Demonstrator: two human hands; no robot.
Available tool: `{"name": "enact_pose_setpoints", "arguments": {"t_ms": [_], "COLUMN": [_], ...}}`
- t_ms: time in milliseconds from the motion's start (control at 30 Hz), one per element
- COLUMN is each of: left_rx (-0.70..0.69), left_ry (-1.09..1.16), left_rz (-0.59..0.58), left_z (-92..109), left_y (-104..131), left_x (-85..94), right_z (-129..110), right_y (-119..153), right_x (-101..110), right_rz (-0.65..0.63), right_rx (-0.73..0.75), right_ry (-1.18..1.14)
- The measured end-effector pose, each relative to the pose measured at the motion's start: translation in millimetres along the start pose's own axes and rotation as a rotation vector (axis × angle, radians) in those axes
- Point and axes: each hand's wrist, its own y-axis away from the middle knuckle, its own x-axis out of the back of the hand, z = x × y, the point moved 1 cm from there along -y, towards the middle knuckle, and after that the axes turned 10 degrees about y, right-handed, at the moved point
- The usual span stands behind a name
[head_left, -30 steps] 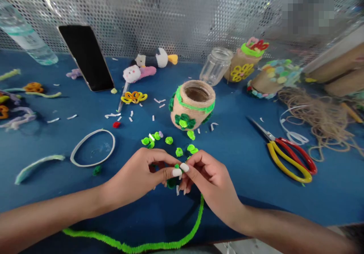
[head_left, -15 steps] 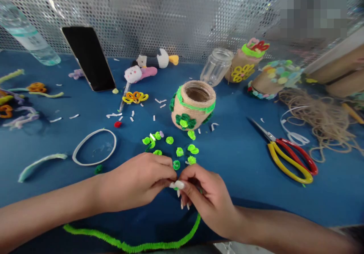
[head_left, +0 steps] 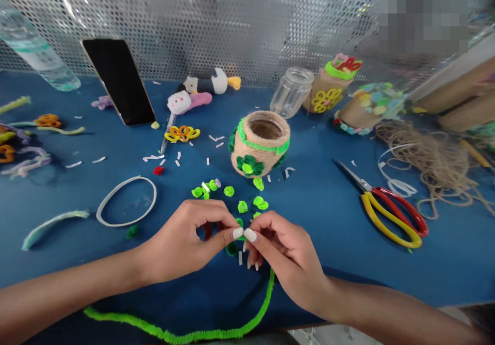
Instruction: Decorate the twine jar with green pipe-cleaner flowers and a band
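Note:
My left hand (head_left: 197,239) and my right hand (head_left: 286,260) meet near the front of the blue table, thumb tips almost touching. Both pinch a bit of green at the end of a bright green pipe cleaner (head_left: 201,333); fingers partly cover that end. From behind my right hand, the pipe cleaner curves down and leftward along the table edge. Just beyond my fingers lie several small green curled pieces (head_left: 242,207). Behind them stands a twine-wrapped jar (head_left: 242,151) with a green band and a dark green flower (head_left: 250,165) on its side.
Right: scissors (head_left: 381,211) and tangled twine (head_left: 429,154). Back: a clear jar (head_left: 291,92), decorated jars (head_left: 327,92), plush toys (head_left: 180,102), a leaning phone (head_left: 118,82) and a water bottle (head_left: 42,56). Left: a white ring (head_left: 100,213) and pipe-cleaner pieces (head_left: 50,120).
My hands have risen slightly, and my left fingers have opened into a looser pinch with a gap behind the thumb. A dark green piece now shows below them. The view has shifted slightly.

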Motion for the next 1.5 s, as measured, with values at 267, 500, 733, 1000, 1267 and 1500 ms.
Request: {"name": "enact_pose_setpoints", "arguments": {"t_ms": [267, 500, 733, 1000, 1267, 1500], "left_rx": [-0.364, 0.199, 0.151, -0.13, 0.1, 0.028], "left_ry": [-0.585, 0.122, 0.174, -0.414, 0.043, 0.024], "left_rz": [-0.29, 0.057, 0.208, 0.099, 0.163, 0.176], "left_z": [6, -3, -7, -8, -6, -9], "left_y": [3, 5, 6, 12, 5, 7], "left_x": [7.3, -3.8, -11.2, -13.7, -7.7, -12.7], "right_z": [5, -2, -4, -2, -3, -4], "right_y": [-2, -10, -7, -5, -10, -9], "right_x": [-2, 2, 0, 0, 5, 2], "right_rz": [-0.084, 0.06, 0.018, -0.101, -0.042, -0.105], "right_rx": [0.063, -0.095, -0.147, -0.101, -0.129, -0.166], "right_ry": [0.079, -0.237, -0.172, 0.063, -0.142, -0.153]}}
